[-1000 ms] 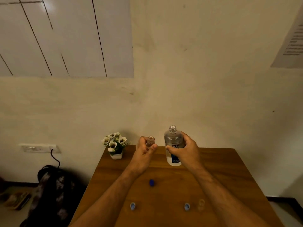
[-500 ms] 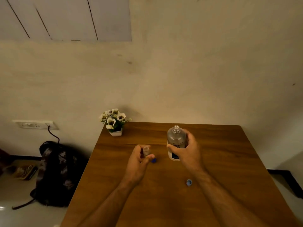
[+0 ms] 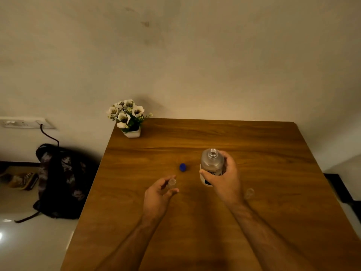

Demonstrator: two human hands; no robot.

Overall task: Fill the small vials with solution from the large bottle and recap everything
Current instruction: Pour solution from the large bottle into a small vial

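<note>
- Holding, right hand: large bottle, clear, uncapped, upright, blue-and-white label partly hidden by my fingers; my grip is wrapped round its body, thumb on the near-left side. I cannot tell whether its base touches the worktop.
- Holding, left hand: one small vial, clear, uncapped, mouth up; my grip pinches it between thumb and fingertips, left of the bottle and well apart from it.
- Item, blue cap: lying on the worktop, far of the left hand, between the two hands and left of the bottle.
- Item, second small vial: faint and blurred, standing on the worktop just right of my right wrist; capped or not, I cannot tell.
- Item, potted white flowers: far-left corner of the worktop, against the wall.
- Item, dark backpack: on the floor, left of the worktop.
- Item, wall socket: far left, with a black cord hanging down toward the backpack.
</note>
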